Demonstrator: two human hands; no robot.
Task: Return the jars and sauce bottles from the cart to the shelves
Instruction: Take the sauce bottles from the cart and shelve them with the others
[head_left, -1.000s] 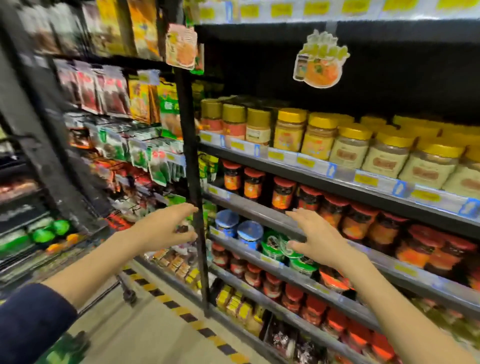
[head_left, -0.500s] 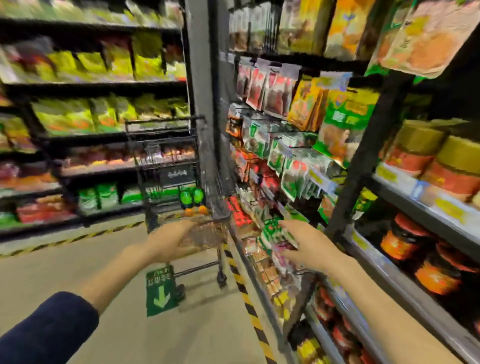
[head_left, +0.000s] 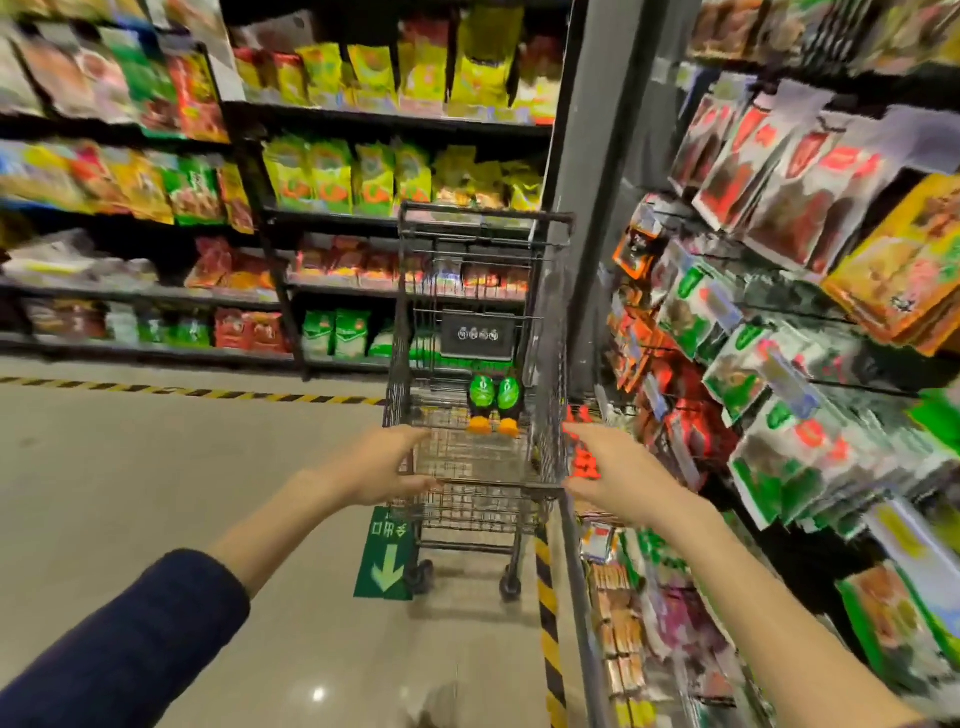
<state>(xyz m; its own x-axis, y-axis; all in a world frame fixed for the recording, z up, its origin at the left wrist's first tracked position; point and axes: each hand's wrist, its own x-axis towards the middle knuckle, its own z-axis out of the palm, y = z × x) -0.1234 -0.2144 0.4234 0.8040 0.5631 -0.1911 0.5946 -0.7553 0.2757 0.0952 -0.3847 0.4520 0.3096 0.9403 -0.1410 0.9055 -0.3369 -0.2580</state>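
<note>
A black wire cart (head_left: 551, 332) stands in the aisle straight ahead of me. Two dark sauce bottles with green labels and orange caps, one (head_left: 481, 401) beside the other (head_left: 509, 400), lie side by side in its basket. My left hand (head_left: 382, 465) is at the near left corner of the basket, fingers apart, holding nothing. My right hand (head_left: 615, 475) hovers at the near right corner, also spread and holding nothing. I cannot tell whether either hand touches the rim. The jar shelves are out of view.
Hanging snack packets (head_left: 753, 322) crowd the shelving on my right. A grey pillar (head_left: 597, 156) rises behind the cart. Shelves of bagged snacks (head_left: 332, 176) line the far side. A green arrow sticker (head_left: 387, 564) and striped tape (head_left: 545, 597) mark the floor.
The view has swung left from the jar shelves to the cart. Both bare hands have come closer to the cart's near rim.
</note>
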